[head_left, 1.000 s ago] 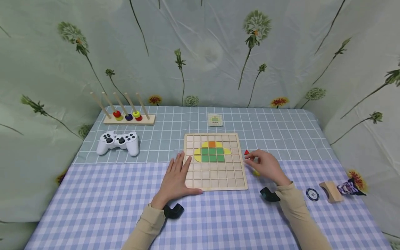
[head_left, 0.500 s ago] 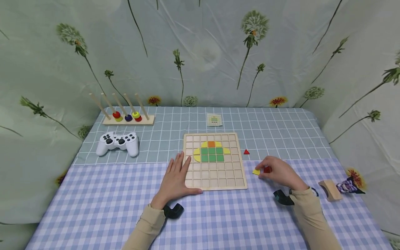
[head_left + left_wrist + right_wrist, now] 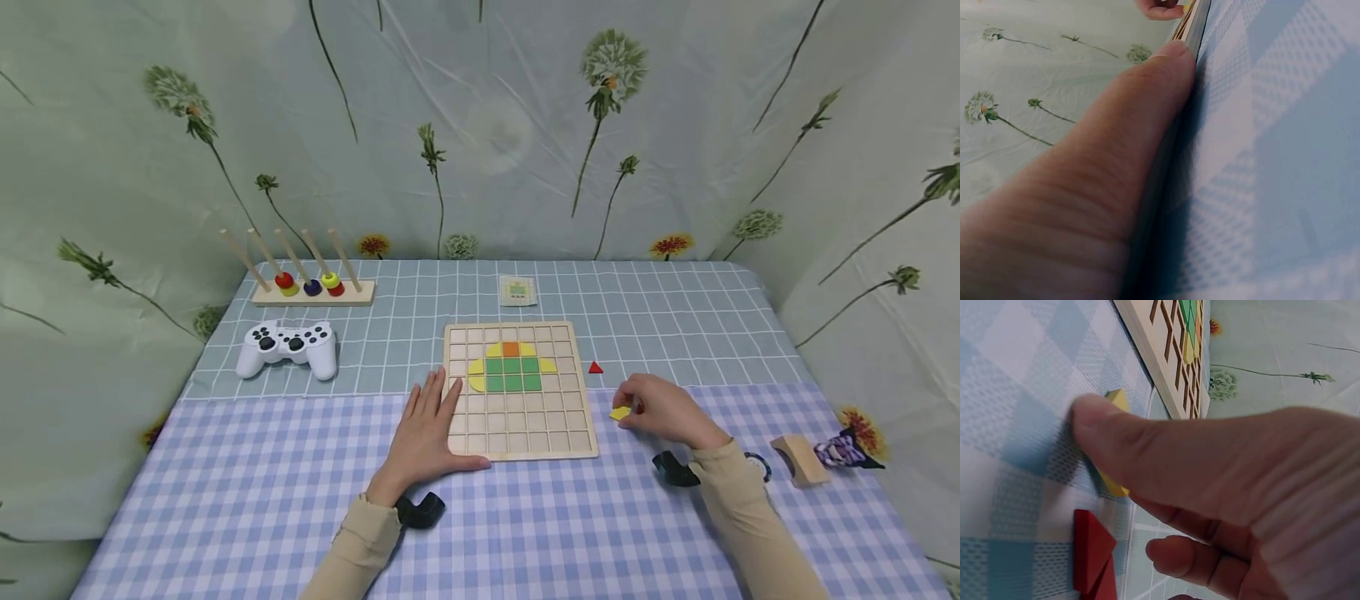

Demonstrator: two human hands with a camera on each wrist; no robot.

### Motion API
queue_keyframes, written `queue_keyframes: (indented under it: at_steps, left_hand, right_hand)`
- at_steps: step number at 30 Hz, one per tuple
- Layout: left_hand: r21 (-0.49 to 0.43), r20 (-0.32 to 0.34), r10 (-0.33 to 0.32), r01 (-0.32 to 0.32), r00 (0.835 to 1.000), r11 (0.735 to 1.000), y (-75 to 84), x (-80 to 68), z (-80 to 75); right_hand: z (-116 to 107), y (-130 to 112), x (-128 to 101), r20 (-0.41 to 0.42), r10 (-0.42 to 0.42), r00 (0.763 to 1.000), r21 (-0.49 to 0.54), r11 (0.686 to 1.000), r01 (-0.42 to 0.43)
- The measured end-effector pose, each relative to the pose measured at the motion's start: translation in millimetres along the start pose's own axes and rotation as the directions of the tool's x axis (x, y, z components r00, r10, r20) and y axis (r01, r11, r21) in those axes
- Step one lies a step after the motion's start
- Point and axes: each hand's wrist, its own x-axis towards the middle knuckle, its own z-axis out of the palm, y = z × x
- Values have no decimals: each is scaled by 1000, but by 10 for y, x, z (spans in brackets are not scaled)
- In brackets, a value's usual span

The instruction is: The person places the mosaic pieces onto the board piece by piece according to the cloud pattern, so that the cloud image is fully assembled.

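The right hand [image 3: 663,408] curls over a yellow piece [image 3: 619,412] on the tabletop [image 3: 247,492], just right of the board [image 3: 521,433]. Its thumb presses the piece; whether the fingers [image 3: 1175,556] have truly pinched it I cannot tell. Red pieces [image 3: 1091,550] lie under the palm, so the grip should close on the yellow edges alone and lift straight up. The left hand [image 3: 424,433] lies flat with fingers straight, bracing the board's left edge.

The board's grid holds an orange square, green squares and yellow curved pieces; its lower cells are bare. A red triangle [image 3: 595,367] lies apart.

Card [image 3: 517,291] print (far off) too small.
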Motion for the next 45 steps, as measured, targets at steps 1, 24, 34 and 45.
queue_keyframes:
  at_steps: [1, 24, 34, 45]
  left_hand:
    - [-2, -1, 0, 0, 1000, 1000, 1, -3, -2]
    - [-22, -38, 27, -28, 999, 999, -18, -10, 10]
    - [-23, -43, 39, -40, 998, 999, -9, -4, 15]
    - [-13, 1, 4, -4, 1000, 1000, -16, -5, 9]
  right_hand:
    - [-4, -2, 7, 5, 2, 1000, 9, 1000, -2]
    - [255, -355, 381, -254, 67, 965, 271, 963, 4]
    - [415, -451, 597, -263, 223, 939, 487, 871, -71]
    - [469, -467, 659, -251, 315, 915, 469, 867, -170]
